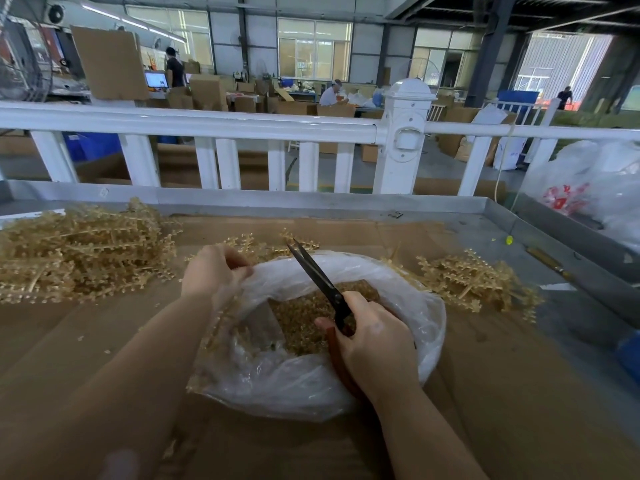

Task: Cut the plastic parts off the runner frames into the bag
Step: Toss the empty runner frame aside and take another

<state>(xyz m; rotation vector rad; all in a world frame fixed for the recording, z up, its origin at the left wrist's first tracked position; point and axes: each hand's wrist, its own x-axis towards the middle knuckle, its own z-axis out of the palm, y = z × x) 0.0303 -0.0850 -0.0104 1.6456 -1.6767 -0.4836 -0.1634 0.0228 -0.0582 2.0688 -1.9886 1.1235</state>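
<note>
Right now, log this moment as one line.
left hand: grips bag rim | right hand: holds scissors, blades slightly apart | cut parts in bag

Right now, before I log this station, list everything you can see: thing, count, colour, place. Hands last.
plastic bag: one, clear, centre of the bench, mouth open
cut parts: many, golden, inside the bag
scissors: one, dark blades, red-brown handles, over the bag, tips slightly apart
left pile of runner frames: one heap, golden, left of the bag
right pile of runner frames: one smaller heap, golden, right of the bag
cardboard sheet: brown, covers the bench
railing: one, white, behind the bench
white bags: far right
left hand: holds the bag's rim
right hand: grips the scissors
</note>
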